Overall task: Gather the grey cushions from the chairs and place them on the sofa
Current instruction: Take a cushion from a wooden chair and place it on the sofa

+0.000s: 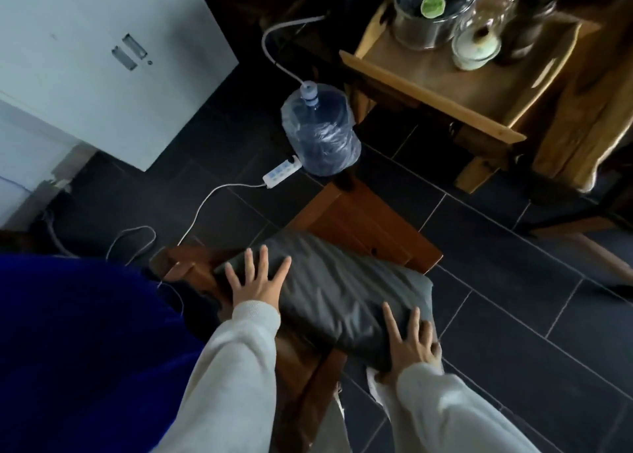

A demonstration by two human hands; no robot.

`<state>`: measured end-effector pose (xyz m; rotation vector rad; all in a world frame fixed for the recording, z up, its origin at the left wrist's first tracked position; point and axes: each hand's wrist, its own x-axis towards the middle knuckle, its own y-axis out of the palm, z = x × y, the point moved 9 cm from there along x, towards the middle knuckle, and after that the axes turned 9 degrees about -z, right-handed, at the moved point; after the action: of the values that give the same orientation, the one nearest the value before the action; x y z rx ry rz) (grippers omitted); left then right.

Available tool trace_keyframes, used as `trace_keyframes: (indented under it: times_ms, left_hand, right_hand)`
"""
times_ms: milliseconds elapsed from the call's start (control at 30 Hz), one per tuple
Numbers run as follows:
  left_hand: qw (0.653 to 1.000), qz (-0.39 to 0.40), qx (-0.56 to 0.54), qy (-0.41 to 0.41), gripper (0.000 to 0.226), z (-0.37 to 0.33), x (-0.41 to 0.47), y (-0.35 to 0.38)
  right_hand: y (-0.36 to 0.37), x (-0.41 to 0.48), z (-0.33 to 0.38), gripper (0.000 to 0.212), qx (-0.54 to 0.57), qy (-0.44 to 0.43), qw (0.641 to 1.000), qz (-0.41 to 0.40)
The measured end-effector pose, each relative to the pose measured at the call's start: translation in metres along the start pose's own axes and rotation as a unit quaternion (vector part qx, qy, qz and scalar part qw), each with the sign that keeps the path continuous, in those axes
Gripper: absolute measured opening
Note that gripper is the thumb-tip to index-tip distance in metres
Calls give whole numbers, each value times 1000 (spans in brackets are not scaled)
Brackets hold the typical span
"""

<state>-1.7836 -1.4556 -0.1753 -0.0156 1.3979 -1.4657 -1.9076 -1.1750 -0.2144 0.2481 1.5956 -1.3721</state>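
A dark grey cushion (335, 291) lies across the seat of a brown wooden chair (363, 220) and overhangs it on the right. My left hand (258, 278) rests flat on the cushion's left end with its fingers spread. My right hand (412, 341) lies on the near right corner, fingers on top and thumb hooked round the edge. Both arms wear light grey sleeves. No sofa is in view.
A large water bottle (322, 134) with a hose stands on the dark tiled floor beyond the chair, beside a white power strip (282, 173) and its cable. A wooden table (442, 86) with glass jars is at the upper right, and a white cabinet (102, 59) at the upper left. Blue fabric (78, 350) fills the lower left.
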Motion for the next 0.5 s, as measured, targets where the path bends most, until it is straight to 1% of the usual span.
trace_keyframes:
  times_ms: [67,133,233,300,333,400,500]
  left_hand:
    - [1000,-2,17,-6,121,7,13,-4]
    - [999,15,31,-4,109,8,20,-11]
    - [998,25,48,6,92,2,21,-31]
    - [999,38,35,13,86,-1,22,-47]
    - [999,35,27,25,83,-3,22,-57]
    - [997,0,24,78,77,-17,19,-85]
    - [982,-48,44,176,69,-46,0,-130]
  right_hand:
    - [4,2,-2,124,15,7,1000,8]
    - [2,3,-5,115,35,14,999,21]
    - [-21,4,-7,101,70,19,997,16]
    - [-44,-1,-9,94,89,20,996,2]
    - [-54,-6,-13,92,104,31,994,-3]
    - [-73,-22,-31,85,130,72,989,-19]
    - [-92,-67,-63,55,133,114,984,-32]
